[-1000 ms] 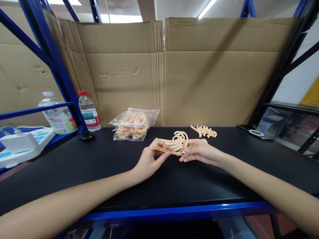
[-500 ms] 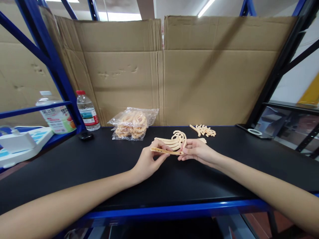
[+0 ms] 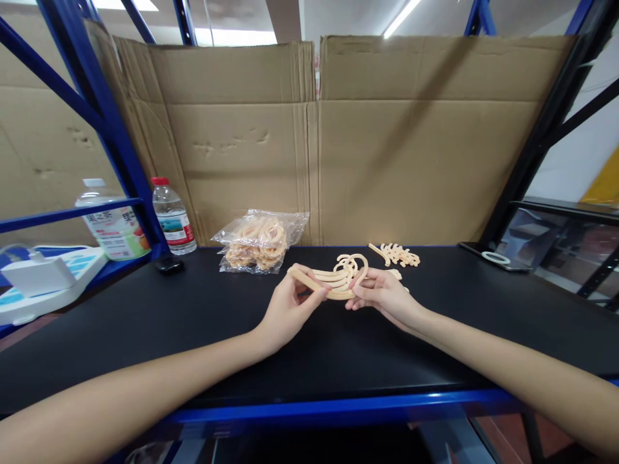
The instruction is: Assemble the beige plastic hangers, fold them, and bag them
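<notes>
The pale, slender wood-like strip point(image 3: 304, 279) has just tipped, left end higher, its angle seemingly unsettled. The left hand point(image 3: 285, 312) and right hand point(image 3: 388, 298) pinch it over the flat black tabletop point(image 3: 319, 367), nearer than the pale curled pieces point(image 3: 333, 278).

A pale, wood-like curved strip with a hooked right end point(image 3: 339, 295) is held above the black bench point(image 3: 338, 361), pinched between the left hand point(image 3: 286, 312) and the right hand point(image 3: 391, 299) — its straighter left length slanting down toward the middle, its right end bending up and curling over into an open loop. Directly behind it, in this view, shows a group of slender, pale, wood-like curved strips with curled ends point(image 3: 334, 278), ranged side by side; whether they touch the held one cannot be told.
</notes>
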Demonstrator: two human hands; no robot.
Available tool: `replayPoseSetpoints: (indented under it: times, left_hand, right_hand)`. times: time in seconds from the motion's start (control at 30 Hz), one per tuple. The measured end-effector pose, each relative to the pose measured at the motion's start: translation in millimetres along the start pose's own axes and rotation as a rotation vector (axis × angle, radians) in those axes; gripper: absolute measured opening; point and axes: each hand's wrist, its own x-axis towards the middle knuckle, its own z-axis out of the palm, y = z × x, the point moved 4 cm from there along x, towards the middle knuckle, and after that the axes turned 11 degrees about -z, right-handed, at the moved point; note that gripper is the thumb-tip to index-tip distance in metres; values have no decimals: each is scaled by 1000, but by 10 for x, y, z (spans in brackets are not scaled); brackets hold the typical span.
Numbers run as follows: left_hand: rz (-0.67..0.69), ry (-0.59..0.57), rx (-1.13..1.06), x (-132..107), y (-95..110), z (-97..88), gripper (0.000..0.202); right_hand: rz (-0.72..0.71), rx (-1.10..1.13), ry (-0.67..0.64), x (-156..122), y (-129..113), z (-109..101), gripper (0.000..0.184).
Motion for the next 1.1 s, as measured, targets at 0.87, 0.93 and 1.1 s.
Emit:
replayPoseSetpoints:
  times: [0.87, 0.93, 1.1]
  left_hand:
    - [-538, -154, -356, -34, -150, 169, 20]
    - [-564, -149, -409, -30, -167, 155, 16]
    - [-593, -139, -464, -8, -220, 124, 13]
  right_hand:
    - [-159, -254, 48, 199, -121, -231, 31]
    - [-267, -486, 53, 304, -239, -537, 26]
    - [-440, -1348, -227, 517, -241, -1249, 21]
